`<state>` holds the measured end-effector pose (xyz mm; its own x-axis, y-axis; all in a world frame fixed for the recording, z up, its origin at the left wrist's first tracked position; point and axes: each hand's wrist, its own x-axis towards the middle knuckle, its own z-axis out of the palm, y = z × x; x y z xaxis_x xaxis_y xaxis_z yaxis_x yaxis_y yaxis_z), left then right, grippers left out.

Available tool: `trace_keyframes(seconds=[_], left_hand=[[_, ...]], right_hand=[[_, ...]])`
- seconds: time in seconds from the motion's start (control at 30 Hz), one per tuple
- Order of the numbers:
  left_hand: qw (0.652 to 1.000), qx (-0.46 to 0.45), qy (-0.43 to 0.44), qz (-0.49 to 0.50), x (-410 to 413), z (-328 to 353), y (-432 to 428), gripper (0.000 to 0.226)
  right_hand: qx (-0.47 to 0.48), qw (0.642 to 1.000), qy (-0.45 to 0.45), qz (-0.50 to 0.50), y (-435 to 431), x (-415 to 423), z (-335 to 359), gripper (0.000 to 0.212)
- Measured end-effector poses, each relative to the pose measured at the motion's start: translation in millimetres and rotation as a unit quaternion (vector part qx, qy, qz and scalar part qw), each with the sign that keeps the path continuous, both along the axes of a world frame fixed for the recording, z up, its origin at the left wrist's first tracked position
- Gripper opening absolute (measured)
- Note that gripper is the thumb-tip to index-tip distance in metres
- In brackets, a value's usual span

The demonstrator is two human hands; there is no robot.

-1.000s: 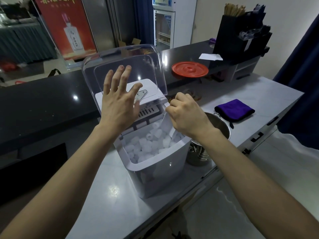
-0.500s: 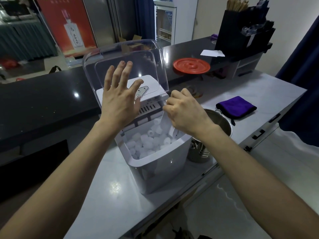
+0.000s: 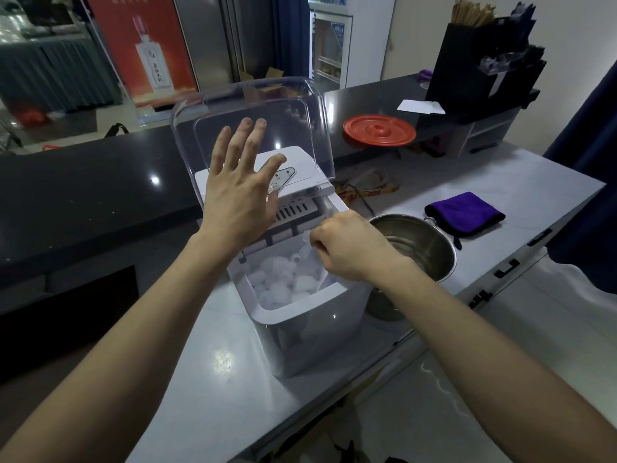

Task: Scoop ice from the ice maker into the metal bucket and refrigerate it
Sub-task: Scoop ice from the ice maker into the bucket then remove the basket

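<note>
Ice point(image 3: 283, 282) lies heaped in the open ice maker point(image 3: 310, 332), the metal bucket point(image 3: 430, 242) just to its right. My left hand point(image 3: 240, 192) is spread flat by the raised clear lid point(image 3: 300, 105); my right hand point(image 3: 347, 248) is fisted round a clear scoop point(image 3: 322, 272) dug in. I should push it low under the heap, lift level, then tip into the bucket

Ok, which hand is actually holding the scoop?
The right hand, fingers curled round the clear scoop in the ice; the left hand is spread open, gripping nothing.
</note>
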<state>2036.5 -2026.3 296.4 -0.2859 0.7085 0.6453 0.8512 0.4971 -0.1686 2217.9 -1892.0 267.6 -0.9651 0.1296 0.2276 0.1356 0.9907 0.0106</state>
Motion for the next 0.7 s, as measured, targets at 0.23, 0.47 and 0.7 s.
trace_keyframes(seconds=[0.23, 0.47, 0.7], left_hand=[[1.0, -0.016, 0.009, 0.0, -2, 1, -2, 0.058], [1.0, -0.031, 0.006, 0.0, -1, 4, -7, 0.061], [0.999, -0.035, -0.002, 0.003, 2, 5, -8, 0.061]], right_hand=[[-0.098, 0.993, -0.065, -0.029, 1, -6, -5, 0.023], [-0.092, 0.991, -0.095, -0.021, 8, -8, -8, 0.031], [-0.119, 0.99, -0.072, 0.007, 11, -8, -11, 0.035]])
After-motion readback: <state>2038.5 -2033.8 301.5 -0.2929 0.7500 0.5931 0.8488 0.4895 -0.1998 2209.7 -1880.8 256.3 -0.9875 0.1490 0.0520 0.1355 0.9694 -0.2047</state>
